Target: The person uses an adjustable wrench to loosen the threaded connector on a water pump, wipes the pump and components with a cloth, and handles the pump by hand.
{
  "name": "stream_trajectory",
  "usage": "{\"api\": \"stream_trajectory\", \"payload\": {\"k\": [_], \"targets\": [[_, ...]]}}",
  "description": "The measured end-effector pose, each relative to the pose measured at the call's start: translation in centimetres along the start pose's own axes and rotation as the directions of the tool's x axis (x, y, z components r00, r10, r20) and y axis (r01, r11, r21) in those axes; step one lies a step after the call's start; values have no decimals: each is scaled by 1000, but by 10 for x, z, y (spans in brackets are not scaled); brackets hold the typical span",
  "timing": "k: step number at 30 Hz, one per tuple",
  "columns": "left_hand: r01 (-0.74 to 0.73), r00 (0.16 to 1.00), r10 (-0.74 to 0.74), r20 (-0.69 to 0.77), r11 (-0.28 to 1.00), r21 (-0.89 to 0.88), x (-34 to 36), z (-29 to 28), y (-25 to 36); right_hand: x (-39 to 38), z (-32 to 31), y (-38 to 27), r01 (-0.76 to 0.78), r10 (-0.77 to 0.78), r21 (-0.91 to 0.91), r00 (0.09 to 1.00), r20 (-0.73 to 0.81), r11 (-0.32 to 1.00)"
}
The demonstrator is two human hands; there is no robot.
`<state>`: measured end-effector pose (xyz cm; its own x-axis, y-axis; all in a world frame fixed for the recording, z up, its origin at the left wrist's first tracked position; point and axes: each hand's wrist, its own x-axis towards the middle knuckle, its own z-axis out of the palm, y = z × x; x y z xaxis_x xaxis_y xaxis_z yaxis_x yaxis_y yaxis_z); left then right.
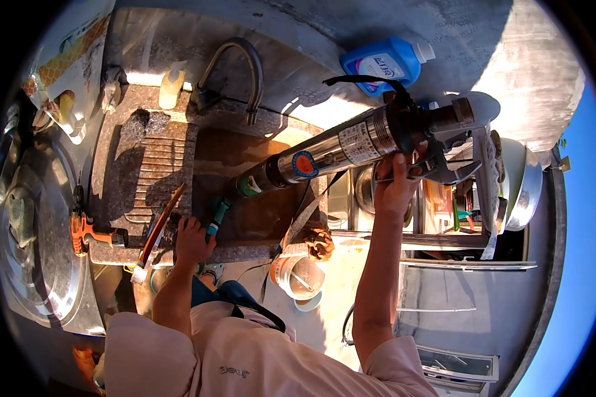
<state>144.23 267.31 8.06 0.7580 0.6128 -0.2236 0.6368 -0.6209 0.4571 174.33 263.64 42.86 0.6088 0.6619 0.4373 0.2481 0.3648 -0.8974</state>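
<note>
A long stainless steel cylindrical pump (324,152) slants across the stone sink (212,255), its lower end in the basin and its threaded top beyond the right rim. My right hand (397,184) is closed around a grey adjustable wrench (449,173) beside the pump's dark upper end. Part of its grip is hidden by the fingers. At the sink's front edge, my left hand (193,241) is curled against a teal-and-black tool (217,216), whose head is near the pump's lower end. A curved wooden-handled tool (162,221) leans just left of that hand.
A curved faucet (255,73) rises behind the basin. An orange cordless drill (89,235) lies left of the sink by a large metal lid (40,264). A blue bottle (384,63) stands behind the pump. Below the front edge is a bucket (286,278); right, a dish rack (437,241).
</note>
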Motion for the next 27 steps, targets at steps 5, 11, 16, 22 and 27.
{"api": "stream_trajectory", "payload": {"k": [5, 11, 16, 22, 27], "targets": [[14, 1000, -14, 8, 1000, 5, -1, 1, -1, 1, 3, 3, 16, -16, -5, 1000, -4, 1000], [12, 999, -13, 30, 1000, 13, -1, 0, 0, -1, 0, 3, 18, -18, 8, 999, -28, 1000], [1, 1000, -1, -17, 1000, 5, -3, 3, -2, 4, 0, 1, -13, 14, 105, 1000, -9, 994], [-28, 995, 26, -96, 1000, -14, -2, 8, -2, 4, 4, -1, -31, 34, 63, 998, -49, 998], [-52, 993, 50, -111, 998, -18, 1, 10, -3, 5, 0, -1, 5, -5, 87, 1000, -3, 996]]}}
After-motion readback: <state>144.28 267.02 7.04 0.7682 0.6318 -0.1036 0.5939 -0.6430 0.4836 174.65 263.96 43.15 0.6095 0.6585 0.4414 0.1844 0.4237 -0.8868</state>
